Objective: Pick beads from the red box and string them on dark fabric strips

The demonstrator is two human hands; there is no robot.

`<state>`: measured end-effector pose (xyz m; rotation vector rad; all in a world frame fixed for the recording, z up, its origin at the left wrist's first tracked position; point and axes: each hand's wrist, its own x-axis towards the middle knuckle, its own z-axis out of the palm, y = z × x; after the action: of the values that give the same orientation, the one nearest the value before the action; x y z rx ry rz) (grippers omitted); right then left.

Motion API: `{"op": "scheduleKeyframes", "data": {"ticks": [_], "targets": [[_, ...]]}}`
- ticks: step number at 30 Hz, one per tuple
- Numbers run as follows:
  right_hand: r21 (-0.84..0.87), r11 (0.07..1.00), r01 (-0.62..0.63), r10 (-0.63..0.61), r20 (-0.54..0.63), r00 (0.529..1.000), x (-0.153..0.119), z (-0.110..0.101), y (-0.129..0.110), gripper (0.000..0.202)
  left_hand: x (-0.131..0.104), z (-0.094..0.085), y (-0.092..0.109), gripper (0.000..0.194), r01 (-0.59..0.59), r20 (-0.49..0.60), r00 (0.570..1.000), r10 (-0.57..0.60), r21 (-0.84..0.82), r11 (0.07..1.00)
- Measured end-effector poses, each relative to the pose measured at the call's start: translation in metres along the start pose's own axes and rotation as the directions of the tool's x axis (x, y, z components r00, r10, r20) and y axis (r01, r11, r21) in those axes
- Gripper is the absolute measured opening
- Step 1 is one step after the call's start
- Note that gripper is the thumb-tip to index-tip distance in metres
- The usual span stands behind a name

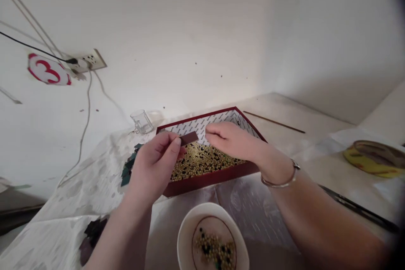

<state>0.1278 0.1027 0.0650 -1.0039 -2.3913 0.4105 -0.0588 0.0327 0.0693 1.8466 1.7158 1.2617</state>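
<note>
A small dark brown strip (189, 138) is pinched between the thumb and fingers of my left hand (156, 158), over the left part of a red-rimmed box (202, 182). Gold and black beads (202, 160) cover the box's bottom, and its inner wall is white with a printed pattern. My right hand (230, 139) hovers over the box, just right of the strip and apart from it. Its fingers are pressed together; whatever they hold, if anything, is too small to make out. Nearer to me stands a white bowl (185, 242) with some gold and black beads inside.
Behind the box at left is a clear glass mug (142, 122). Dark green pieces (127, 171) and dark purple pieces (91, 236) lie at left. A thin stick (274, 121), a yellow round tin (371, 164) and a black tool (357, 209) are at right.
</note>
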Motion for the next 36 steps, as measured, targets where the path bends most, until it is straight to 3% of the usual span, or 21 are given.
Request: {"op": "scheduleKeyframes", "data": {"ticks": [4,7,9,15,23,28,36], "targets": [[0.186,0.971,0.149,-0.086,-0.310,0.947,-0.009,-0.024,-0.025,0.030,0.013,-0.009,0.028,0.020,-0.142,-0.050,0.987,0.154,0.183,0.973],[0.112,0.969,0.220,-0.137,-0.499,0.856,-0.016,-0.026,-0.035,0.020,0.014,-0.001,0.031,0.017,-0.225,-0.089,0.966,0.242,0.171,0.959],[0.017,0.966,0.257,-0.204,-0.556,0.806,-0.020,-0.023,-0.036,0.010,0.011,0.006,0.028,0.016,-0.262,-0.090,0.958,0.273,0.111,0.959],[-0.170,0.950,0.261,-0.309,-0.613,0.727,-0.022,-0.010,-0.036,0.011,-0.001,0.010,0.026,0.016,-0.262,0.002,0.964,0.264,-0.105,0.959],[-0.295,0.931,0.217,-0.361,-0.639,0.679,-0.017,0.002,-0.036,0.017,-0.004,0.013,0.026,0.016,-0.206,-0.053,0.979,0.199,-0.211,0.955],[-0.298,0.925,0.238,-0.377,-0.622,0.686,-0.012,0.008,-0.032,0.019,-0.001,0.016,0.024,0.018,-0.199,-0.093,0.979,0.182,-0.213,0.957],[-0.253,0.924,0.286,-0.382,-0.589,0.712,-0.006,0.008,-0.025,0.020,0.002,0.022,0.020,0.018,-0.176,-0.064,0.984,0.166,-0.215,0.961]]}}
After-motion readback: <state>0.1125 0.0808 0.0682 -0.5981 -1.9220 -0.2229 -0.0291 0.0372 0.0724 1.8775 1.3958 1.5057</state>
